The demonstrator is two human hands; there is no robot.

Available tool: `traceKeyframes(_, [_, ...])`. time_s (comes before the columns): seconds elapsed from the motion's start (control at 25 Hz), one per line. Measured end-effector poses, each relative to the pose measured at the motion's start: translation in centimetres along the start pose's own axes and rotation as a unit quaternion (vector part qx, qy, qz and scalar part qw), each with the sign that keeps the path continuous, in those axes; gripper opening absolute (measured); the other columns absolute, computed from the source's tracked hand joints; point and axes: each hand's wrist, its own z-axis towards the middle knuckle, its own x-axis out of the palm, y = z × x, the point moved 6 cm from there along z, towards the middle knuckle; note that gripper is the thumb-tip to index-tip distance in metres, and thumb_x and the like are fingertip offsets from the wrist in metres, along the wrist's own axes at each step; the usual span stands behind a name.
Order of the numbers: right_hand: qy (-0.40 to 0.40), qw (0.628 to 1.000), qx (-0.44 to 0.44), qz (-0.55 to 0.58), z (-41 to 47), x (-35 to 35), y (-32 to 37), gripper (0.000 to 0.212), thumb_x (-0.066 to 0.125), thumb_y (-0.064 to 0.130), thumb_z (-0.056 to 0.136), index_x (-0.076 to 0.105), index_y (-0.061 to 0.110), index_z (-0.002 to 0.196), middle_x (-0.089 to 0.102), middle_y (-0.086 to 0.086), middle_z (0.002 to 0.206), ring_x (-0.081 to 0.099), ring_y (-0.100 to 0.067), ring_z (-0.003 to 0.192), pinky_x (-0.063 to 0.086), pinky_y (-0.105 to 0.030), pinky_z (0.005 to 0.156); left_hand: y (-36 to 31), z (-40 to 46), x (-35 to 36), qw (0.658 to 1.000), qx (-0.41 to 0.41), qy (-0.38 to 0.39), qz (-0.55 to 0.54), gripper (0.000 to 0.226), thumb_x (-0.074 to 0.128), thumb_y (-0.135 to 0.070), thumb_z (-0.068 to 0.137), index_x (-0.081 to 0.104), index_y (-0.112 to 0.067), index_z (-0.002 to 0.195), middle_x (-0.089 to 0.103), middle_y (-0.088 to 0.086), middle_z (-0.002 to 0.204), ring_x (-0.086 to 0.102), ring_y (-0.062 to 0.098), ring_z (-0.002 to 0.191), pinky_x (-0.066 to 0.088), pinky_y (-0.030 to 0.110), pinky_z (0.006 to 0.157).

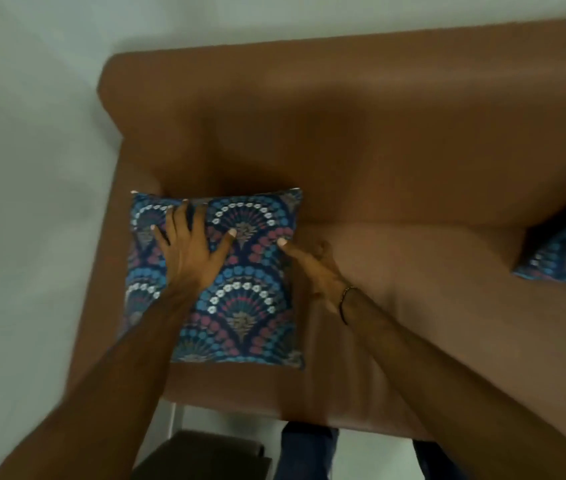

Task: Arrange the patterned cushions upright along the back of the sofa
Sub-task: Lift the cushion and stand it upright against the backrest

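1. A pale wall [32, 133] fills the left side and top of the view, plain and slightly blurred.
2. A dark brown box-like stool [205, 455] sits at the bottom edge, low down on the near side; its exact form is hard to tell.
3. Just beside it, a thin pale upright strip [173, 420], possibly a furniture leg, stands on light floor [375, 459].
4. Dark blue trouser legs [309, 452] show at the bottom centre.
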Motion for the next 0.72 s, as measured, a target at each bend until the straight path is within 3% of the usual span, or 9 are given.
traceKeyframes(0.12, [0.004, 0.999, -0.017, -0.039, 1.9, 5.3, -0.8, 0.1, 0.094, 0.058, 0.064, 0.05, 0.028, 0.148, 0.059, 0.006, 0.148, 0.058, -0.022, 0.134, 0.047, -0.045, 0.115, 9.1, -0.3, -1.7, 0.98, -0.168, -0.013, -0.102, 0.113, 0.055, -0.092, 0.076, 0.028, -0.024, 0.163, 0.031, 0.02, 0.168, 0.034, 0.046, 0.153, 0.026, 0.067, 0.124])
traceKeyframes(0.2, [-0.005, 1.0, -0.026, -0.008, 3.3, 6.3, -1.4, 0.072, 0.096, 0.046, 0.068, 0.056, 0.034, 0.126, 0.064, 0.009, 0.132, 0.063, -0.019, 0.121, 0.052, -0.041, 0.11, 12.9, -1.6, -1.2, 0.928, -0.273, 0.006, -0.254, 0.138, 0.067, -0.096, 0.057, 0.024, -0.019, 0.164, 0.038, 0.018, 0.165, 0.046, 0.041, 0.147, 0.04, 0.06, 0.12])
traceKeyframes(0.28, [0.005, 0.999, -0.03, 0.009, 3.5, 5.7, -1.4, 0.056, 0.095, 0.036, 0.073, 0.057, 0.037, 0.114, 0.069, 0.008, 0.121, 0.069, -0.015, 0.107, 0.059, -0.032, 0.092, 13.2, -2.4, -1.0, 0.894, -0.312, 0.018, -0.32, 0.126, 0.077, -0.091, 0.053, 0.043, -0.023, 0.154, 0.059, 0.009, 0.153, 0.062, 0.032, 0.134, 0.05, 0.056, 0.114])
traceKeyframes(0.36, [0.006, 0.999, -0.034, 0.006, 2.7, 3.8, -0.7, 0.064, 0.096, 0.033, 0.073, 0.063, 0.03, 0.127, 0.075, 0.004, 0.123, 0.074, -0.017, 0.106, 0.062, -0.023, 0.076, 11.2, -2.9, -1.7, 0.901, -0.31, 0.008, -0.302, 0.107, 0.076, -0.09, 0.059, 0.056, -0.026, 0.143, 0.069, 0.001, 0.139, 0.069, 0.026, 0.123, 0.054, 0.054, 0.109])
traceKeyframes(0.44, [-0.004, 0.999, -0.044, 0.003, 1.5, 0.2, 0.1, 0.068, 0.095, 0.029, 0.075, 0.063, 0.025, 0.135, 0.077, 0.003, 0.125, 0.077, -0.018, 0.108, 0.066, -0.03, 0.08, 7.2, -3.6, -2.6, 0.908, -0.293, -0.029, -0.297, 0.099, 0.08, -0.084, 0.062, 0.056, -0.025, 0.138, 0.071, -0.002, 0.134, 0.069, 0.023, 0.119, 0.055, 0.049, 0.106])
traceKeyframes(0.56, [-0.039, 0.996, -0.077, 0.014, -1.3, -8.5, 1.6, 0.067, 0.094, 0.019, 0.076, 0.065, 0.017, 0.137, 0.078, -0.003, 0.126, 0.077, -0.027, 0.112, 0.062, -0.047, 0.096, -1.8, -3.7, -1.4, 0.907, -0.202, -0.015, -0.37, 0.107, 0.092, -0.068, 0.06, 0.048, -0.027, 0.148, 0.065, -0.004, 0.144, 0.065, 0.018, 0.127, 0.054, 0.044, 0.108])
traceKeyframes(0.72, [-0.125, 0.983, -0.132, 0.003, -5.7, -22.1, 4.6, 0.063, 0.091, 0.003, 0.067, 0.069, 0.016, 0.125, 0.083, 0.006, 0.11, 0.08, -0.014, 0.102, 0.066, -0.037, 0.088, -14.7, -2.6, 3.8, 0.898, -0.093, 0.063, -0.425, 0.124, 0.1, -0.041, 0.062, 0.028, -0.019, 0.161, 0.049, 0.001, 0.159, 0.051, 0.011, 0.135, 0.046, 0.031, 0.112])
